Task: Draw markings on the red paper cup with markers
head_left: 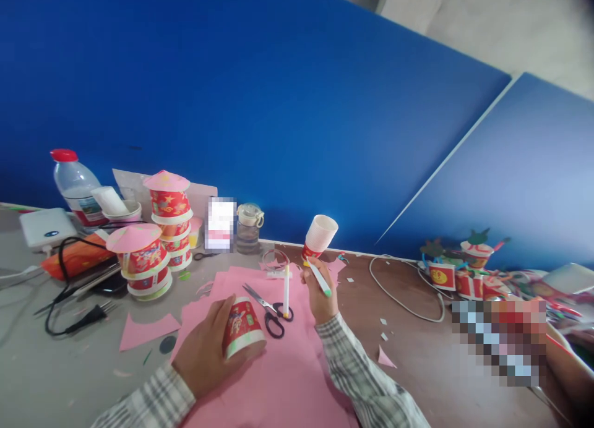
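My left hand is wrapped around a red printed paper cup that lies upside down on the pink paper sheet. My right hand is raised above the sheet. It grips a second red paper cup, mouth tilted up and away, together with a white pen with a green tip. Black-handled scissors and a white stick lie on the pink paper between my hands.
Stacks of red cups with pink paper cone lids stand at the left, near a water bottle, a small jar and a black power cord. A white cable and more cup crafts lie right. A blue partition backs the table.
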Demonstrator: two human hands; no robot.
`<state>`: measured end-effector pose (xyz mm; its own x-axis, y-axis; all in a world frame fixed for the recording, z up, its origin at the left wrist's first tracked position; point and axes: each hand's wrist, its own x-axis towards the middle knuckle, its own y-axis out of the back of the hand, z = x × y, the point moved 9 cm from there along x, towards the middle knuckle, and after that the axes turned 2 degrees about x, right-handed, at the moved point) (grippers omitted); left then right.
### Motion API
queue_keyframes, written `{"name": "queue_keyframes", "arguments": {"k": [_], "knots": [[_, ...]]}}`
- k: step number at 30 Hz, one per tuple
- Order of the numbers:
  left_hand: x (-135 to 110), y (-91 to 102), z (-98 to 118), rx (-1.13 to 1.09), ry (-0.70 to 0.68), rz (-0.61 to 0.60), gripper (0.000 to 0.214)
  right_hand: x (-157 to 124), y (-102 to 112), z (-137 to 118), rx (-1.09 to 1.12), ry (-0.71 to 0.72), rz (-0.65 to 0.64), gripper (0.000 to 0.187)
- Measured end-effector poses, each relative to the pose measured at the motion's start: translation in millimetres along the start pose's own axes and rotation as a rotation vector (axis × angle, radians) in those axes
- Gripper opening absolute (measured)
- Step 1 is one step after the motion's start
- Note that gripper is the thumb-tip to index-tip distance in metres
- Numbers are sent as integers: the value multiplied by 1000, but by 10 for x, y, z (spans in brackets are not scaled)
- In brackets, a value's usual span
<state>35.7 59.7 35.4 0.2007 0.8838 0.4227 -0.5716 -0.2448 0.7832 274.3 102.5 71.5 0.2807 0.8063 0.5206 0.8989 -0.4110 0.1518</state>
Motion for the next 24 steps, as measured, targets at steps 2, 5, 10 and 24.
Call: {"name": "queue_keyframes", "arguments": {"k": [2, 5, 10, 24], "knots": [[2, 25, 25, -24, -2, 12, 87, 43, 45, 108, -74, 46, -11, 32], [7, 48, 50, -50, 13, 10, 87, 33, 3, 218, -176, 109, -89, 38], [19, 58, 72, -64, 24, 5, 88, -16, -149, 276, -315, 191, -242, 51], [-49, -81, -68, -72, 0, -53, 112, -240, -322, -475, -96, 179, -285, 25]]}}
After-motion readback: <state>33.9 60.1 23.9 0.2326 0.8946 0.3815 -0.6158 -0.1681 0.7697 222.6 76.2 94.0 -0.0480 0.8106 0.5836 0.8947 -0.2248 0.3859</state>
